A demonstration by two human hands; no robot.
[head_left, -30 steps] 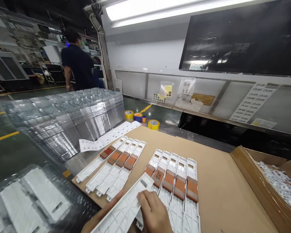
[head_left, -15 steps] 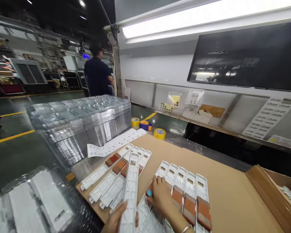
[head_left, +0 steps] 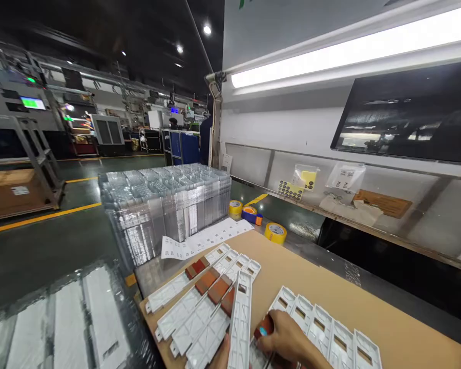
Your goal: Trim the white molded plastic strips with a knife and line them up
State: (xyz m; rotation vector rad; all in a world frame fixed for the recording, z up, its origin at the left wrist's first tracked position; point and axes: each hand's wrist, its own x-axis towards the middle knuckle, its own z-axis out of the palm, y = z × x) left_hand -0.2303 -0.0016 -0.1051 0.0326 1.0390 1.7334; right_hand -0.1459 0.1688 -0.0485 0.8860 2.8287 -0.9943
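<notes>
At bottom centre our left hand (head_left: 223, 357) clenches a white plastic tray (head_left: 240, 323) upright; our right fingers (head_left: 278, 325) touch an orange pad (head_left: 264, 325), grip unclear.

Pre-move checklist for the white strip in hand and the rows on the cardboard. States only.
1. Left hand grip on the long white ribbed plastic strip: ok, held nearly upright.
2. Right hand contact with the rust-orange rectangular pad: ok, touching it.
3. Pads on the left row of white plastic strips: ok, four showing.
4. Right row of white plastic strips: cannot tell, lower ends out of view.
5. Far face of the held strip: cannot tell, hidden.
</notes>
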